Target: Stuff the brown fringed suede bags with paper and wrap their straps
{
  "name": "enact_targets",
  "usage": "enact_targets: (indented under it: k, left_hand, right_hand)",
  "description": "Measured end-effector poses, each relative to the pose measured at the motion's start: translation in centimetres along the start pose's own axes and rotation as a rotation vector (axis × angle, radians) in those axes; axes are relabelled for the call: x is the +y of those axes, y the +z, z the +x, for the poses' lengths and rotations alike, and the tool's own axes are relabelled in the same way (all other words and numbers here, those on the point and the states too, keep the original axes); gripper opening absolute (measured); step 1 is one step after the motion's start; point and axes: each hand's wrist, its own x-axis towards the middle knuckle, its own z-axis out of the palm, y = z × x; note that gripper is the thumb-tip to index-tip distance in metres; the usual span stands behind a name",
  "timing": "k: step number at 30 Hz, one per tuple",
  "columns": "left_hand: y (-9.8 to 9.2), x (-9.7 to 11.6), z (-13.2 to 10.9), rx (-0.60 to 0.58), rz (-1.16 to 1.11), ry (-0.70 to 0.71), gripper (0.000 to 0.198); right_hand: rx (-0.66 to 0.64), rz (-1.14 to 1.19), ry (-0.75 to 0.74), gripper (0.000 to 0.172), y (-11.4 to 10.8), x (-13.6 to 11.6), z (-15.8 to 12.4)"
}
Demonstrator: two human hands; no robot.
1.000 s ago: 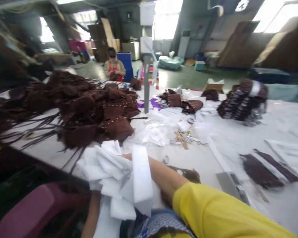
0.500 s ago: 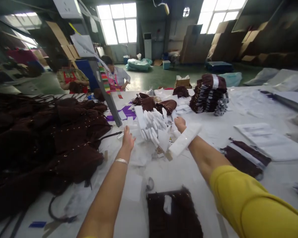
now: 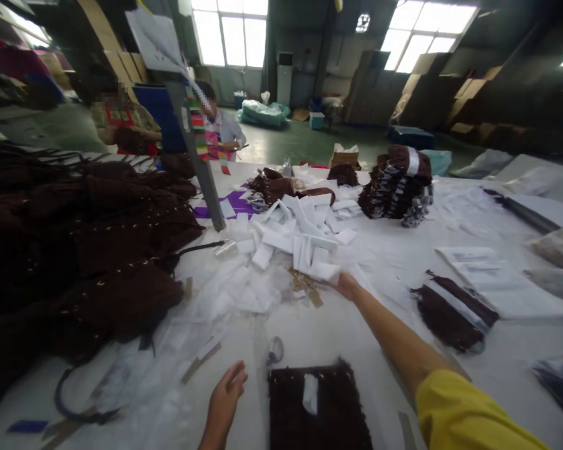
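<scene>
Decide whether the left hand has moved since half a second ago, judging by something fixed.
Yes: the left hand has drawn back toward the camera, away from the foot of the grey post.

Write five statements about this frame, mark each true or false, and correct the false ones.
1. The right hand is at the edge of the white pieces. True.
2. The left hand grips a white piece. False: it holds nothing visible.
3. A white strip lies on the dark panel nearest the camera. True.
4. The banded dark bundle stands left of the grey post. False: it stands to the right.
5. The right sleeve is yellow. True.
</scene>
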Motion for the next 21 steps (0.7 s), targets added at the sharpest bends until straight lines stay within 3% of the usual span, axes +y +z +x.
enact_targets:
  k: [4,7,9,11,15,18,21]
  left_hand:
    - [-4.2,-2.9,-6.4,0.207,-0.103,0.044,0.053]
    - [-7.9,-5.4,-11.1,0.470,-0.211,0.034,0.055]
    - [-10.5,-8.1,-14.2,0.643,-0.292,-0.005,0.055]
    - [-12.6,-11.5,-17.3,0.808,-0.374,-0.048,0.053]
    - [-14.2,-18.5,-22.5,1.049,-0.537,-0.150,0.043]
    - [-13.7,-23.2,-23.6,1.112,-0.637,-0.246,0.031]
    - [-12.9,-27.8,-21.4,1.104,-0.706,-0.338,0.026]
  right_hand:
    - [0.100,-0.008,-0.136,0.030,2.4,-1.4,-0.1]
    - [0.010,-0.121,-0.176,0.029,6.0,0.2,-2.4]
    - [-0.165,-0.206,-0.201,0.031,8.8,2.7,-5.5]
    - [-0.471,-0.364,-0.305,0.038,11.7,5.7,-9.7]
    - [-0.957,-0.672,-0.391,0.036,17.9,12.0,-19.6]
    - [-1.169,-0.787,-0.639,0.029,22.7,16.4,-25.5]
    - [-1.251,-0.784,-0.989,0.031,26.4,20.5,-28.6]
